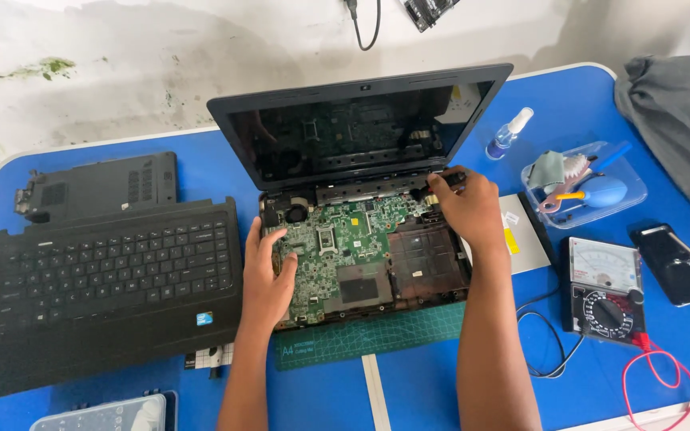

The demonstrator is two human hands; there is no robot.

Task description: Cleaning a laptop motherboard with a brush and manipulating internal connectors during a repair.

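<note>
An opened black laptop sits on a green cutting mat with its green motherboard exposed and its screen tilted up. My left hand lies flat on the left side of the motherboard, fingers spread. At the back right corner of the base, near the hinge, my right hand pinches a small dark part; what that part is cannot be made out.
The removed keyboard cover and a black bottom panel lie at left. Right of the laptop are a silver optical drive, a multimeter with red and black leads, a spray bottle, a clear tray of tools, a phone and grey cloth.
</note>
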